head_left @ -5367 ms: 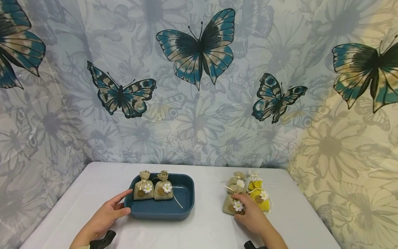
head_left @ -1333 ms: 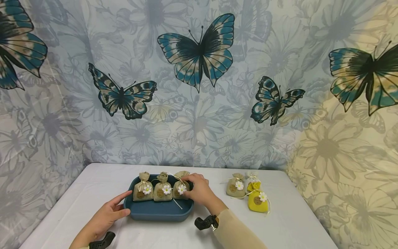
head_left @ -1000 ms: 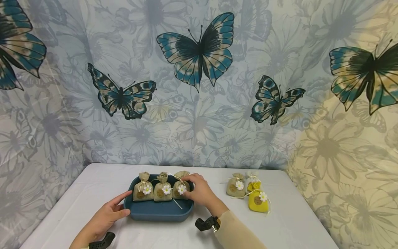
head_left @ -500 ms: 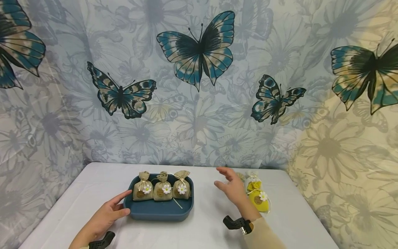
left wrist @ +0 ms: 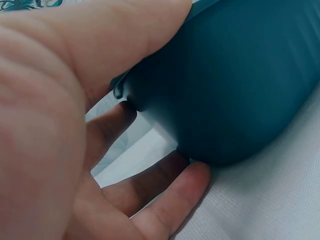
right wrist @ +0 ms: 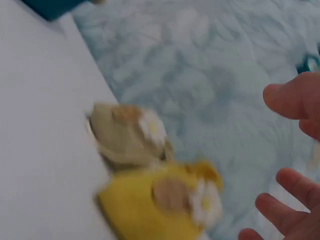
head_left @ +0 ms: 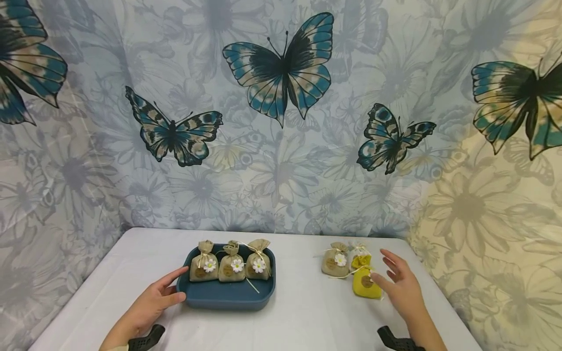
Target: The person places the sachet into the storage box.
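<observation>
Three tan drawstring sachets, the left (head_left: 199, 273), middle (head_left: 227, 273) and right (head_left: 252, 272), each with a white flower, stand side by side in a blue tray (head_left: 226, 298). My left hand (head_left: 151, 302) rests against the tray's left end, fingertips on its outer wall in the left wrist view. On the right, my right hand (head_left: 404, 287) has spread fingers and holds nothing, beside a yellow sachet (head_left: 364, 288); its thumb overlaps the flower in the head view. Another tan sachet (head_left: 333, 267) lies left of the yellow one. A whitish sachet (head_left: 361, 249) is partly hidden behind it.
The white-covered table (head_left: 303, 312) shows bare cloth between tray and loose sachets. A patterned butterfly cloth (head_left: 281, 185) hangs behind the table and along both sides. Black wrist-worn devices sit on both wrists, the left device (head_left: 147, 339) and the right device (head_left: 397, 339).
The third tan sachet went from the right group into the tray, where my right hand let it go. That hand then moved right to the yellow sachet. My left hand stayed at the tray.
</observation>
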`<state>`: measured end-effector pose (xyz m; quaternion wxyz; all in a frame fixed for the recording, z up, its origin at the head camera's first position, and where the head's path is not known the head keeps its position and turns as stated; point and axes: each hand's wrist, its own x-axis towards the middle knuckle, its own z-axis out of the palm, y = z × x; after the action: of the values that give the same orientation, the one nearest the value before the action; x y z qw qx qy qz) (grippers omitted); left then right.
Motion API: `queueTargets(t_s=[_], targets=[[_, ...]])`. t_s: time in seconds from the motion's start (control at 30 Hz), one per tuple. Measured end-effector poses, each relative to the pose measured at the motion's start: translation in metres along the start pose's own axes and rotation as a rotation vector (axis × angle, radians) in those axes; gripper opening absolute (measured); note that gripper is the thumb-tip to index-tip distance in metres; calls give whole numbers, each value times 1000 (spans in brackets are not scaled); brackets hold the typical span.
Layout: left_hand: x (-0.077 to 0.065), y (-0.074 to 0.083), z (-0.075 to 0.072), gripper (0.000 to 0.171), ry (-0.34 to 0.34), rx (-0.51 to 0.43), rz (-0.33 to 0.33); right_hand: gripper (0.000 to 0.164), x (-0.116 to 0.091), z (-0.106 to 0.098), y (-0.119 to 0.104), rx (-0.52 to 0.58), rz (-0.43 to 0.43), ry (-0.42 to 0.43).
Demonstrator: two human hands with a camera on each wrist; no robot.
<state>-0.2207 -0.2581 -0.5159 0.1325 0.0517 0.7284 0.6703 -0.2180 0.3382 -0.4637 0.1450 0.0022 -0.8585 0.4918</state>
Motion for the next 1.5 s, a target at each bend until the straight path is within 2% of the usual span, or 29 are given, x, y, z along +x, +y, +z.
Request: queueTargets(t_s=[0.1,0.17,0.2,0.3,0.4,0.53,0.63,0.77,0.87,0.97,1.07,1.2,1.5], targets=[[0,0,-1,74,1,-5,-2,80,-10,-18,22,75,139,13],[0,0,0,74,1,-9,-1,81,-14,-26,34,152,187,24],[0,0,0,74,0,-10,-3,81,-15,-28,38,181,200,23],[0,1,0,74,-1,-12,-3,83,-12,-30,44,178,201,-2],[1,0,0,73,0,-10,-5,88,-10,-25,43,136,224,-76],[2,-2,-2,74,10,-18,-13,86,-9,-14,41,91,197,-160],[1,-1,-3,74,4,-20,-17,84,-9,-6,41,65,180,-179],[0,0,-3,74,-5,-12,-21,85,-9,3,43,-3,203,-199],[1,0,-3,74,-7,-9,-25,82,-8,9,45,-107,164,-206],[1,0,-3,73,-15,-8,-21,76,-6,13,47,-196,91,-204],[2,1,-4,72,-17,0,-14,68,-5,17,47,-231,51,-194],[2,3,-4,72,-15,7,-14,60,-4,20,46,-266,54,-187],[0,2,-1,74,-4,7,-19,59,-9,24,44,-377,1,-195]])
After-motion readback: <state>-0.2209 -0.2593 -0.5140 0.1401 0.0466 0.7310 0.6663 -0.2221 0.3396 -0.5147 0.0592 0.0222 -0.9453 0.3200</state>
